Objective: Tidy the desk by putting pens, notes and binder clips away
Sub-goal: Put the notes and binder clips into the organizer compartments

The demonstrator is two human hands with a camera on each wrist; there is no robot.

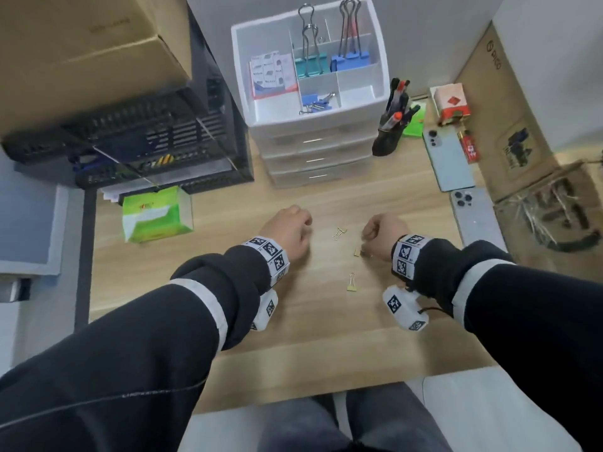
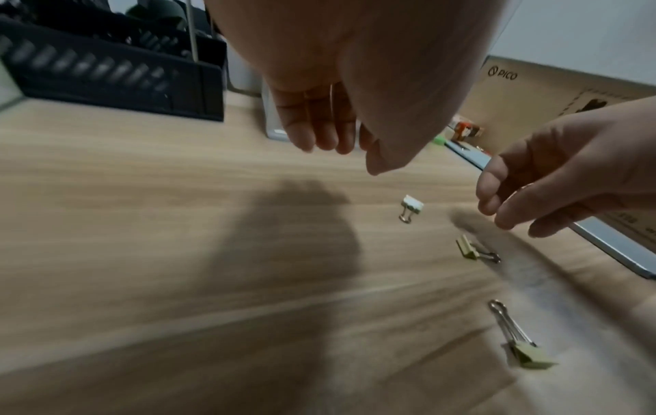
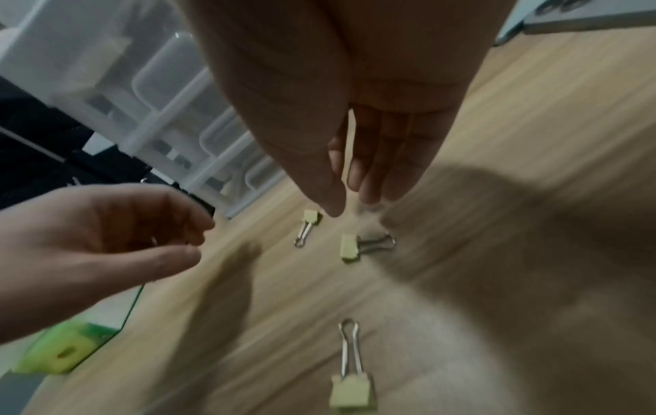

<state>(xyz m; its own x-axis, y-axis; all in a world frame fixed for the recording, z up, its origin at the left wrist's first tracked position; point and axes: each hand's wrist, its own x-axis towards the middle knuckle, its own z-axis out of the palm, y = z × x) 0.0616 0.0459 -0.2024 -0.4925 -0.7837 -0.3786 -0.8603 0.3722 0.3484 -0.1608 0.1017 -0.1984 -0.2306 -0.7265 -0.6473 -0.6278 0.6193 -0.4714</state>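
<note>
While three small gold metal binder clips (image 1: 351,282) are lying flat between your loose, empty left hand (image 1: 287,228) and right hand (image 1: 384,232), only the wrist views are showing your fingers (image 3: 369,168) uncurled.

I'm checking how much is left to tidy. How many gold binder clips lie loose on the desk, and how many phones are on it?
Gold binder clips lying on the desk: 3
Phones: 2
Total: 5
</note>
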